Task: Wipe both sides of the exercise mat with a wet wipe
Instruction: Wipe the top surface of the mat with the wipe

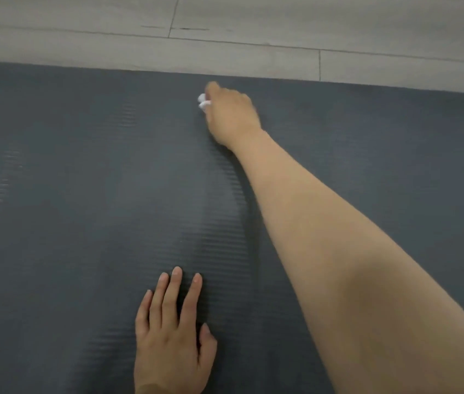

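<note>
A dark grey ribbed exercise mat [68, 209] lies flat and fills most of the view. My right hand [231, 115] reaches far across it, close to the mat's far edge, and grips a bunched white wet wipe [203, 102] against the surface. Only a small part of the wipe shows past my fingers. My left hand [171, 334] rests flat on the near part of the mat, fingers straight and spread. A shiny damp streak runs along the mat from near my left hand toward my right wrist.
Pale wood-look floor planks [253, 29] lie beyond the mat's far edge. Fainter damp streaks mark the mat on the left side.
</note>
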### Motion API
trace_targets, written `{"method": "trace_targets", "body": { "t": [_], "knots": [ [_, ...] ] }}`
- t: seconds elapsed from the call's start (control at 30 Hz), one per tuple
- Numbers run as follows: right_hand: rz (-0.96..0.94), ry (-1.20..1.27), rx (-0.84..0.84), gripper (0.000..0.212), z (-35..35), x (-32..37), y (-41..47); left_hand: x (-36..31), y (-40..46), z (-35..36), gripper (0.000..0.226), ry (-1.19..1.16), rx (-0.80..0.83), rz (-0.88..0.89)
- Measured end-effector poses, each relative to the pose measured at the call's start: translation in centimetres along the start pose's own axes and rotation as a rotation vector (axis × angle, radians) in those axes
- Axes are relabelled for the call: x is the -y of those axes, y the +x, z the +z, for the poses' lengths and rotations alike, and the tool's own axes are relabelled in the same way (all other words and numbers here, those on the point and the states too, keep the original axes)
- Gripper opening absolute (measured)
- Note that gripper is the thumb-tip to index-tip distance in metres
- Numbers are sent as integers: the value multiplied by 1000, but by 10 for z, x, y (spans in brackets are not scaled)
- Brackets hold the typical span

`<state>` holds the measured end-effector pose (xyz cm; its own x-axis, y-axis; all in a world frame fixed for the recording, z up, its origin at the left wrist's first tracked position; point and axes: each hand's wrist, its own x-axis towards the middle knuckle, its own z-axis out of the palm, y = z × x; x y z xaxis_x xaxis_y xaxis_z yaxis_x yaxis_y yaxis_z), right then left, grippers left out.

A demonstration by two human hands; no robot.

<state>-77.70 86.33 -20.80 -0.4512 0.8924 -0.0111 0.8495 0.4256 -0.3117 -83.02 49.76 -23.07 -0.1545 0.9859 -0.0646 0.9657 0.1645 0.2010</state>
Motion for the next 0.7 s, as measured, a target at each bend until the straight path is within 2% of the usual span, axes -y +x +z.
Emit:
{"method": "trace_targets", "body": {
  "t": [0.1, 0.2, 0.27, 0.33, 0.4, 0.47, 0.53, 0.63, 0.7],
  "knots": [
    [418, -48, -165, 28, -36, -119, -40, 0, -1, 1, 74, 6, -30, 3],
    [809, -127, -262, 30, -85, -233, -112, -3, 0, 4, 75, 1, -103, 0],
    [1068, -76, -312, 35, -104, -272, -147, -3, 0, 5, 75, 14, -128, 7],
    [1164, -32, -318, 36, -104, -275, -149, -3, 1, 5, 76, 12, -129, 1],
    [1129, 28, -346, 34, -92, -249, -117, -4, 2, 5, 77, 15, -127, -10],
    [975, 82, -348, 32, -66, -199, -64, -4, 3, 5, 78, 14, -121, -11],
    [703, 108, -265, 27, -33, -121, -6, -2, 4, 5, 78, 17, -108, 3],
    [173, 99, -96, 23, 12, 3, 44, -1, 2, 10, 79, 33, -95, 1],
    [10, 127, -21, 22, 20, 35, 53, -1, 2, 10, 80, 34, -101, -2]
  ]
}}
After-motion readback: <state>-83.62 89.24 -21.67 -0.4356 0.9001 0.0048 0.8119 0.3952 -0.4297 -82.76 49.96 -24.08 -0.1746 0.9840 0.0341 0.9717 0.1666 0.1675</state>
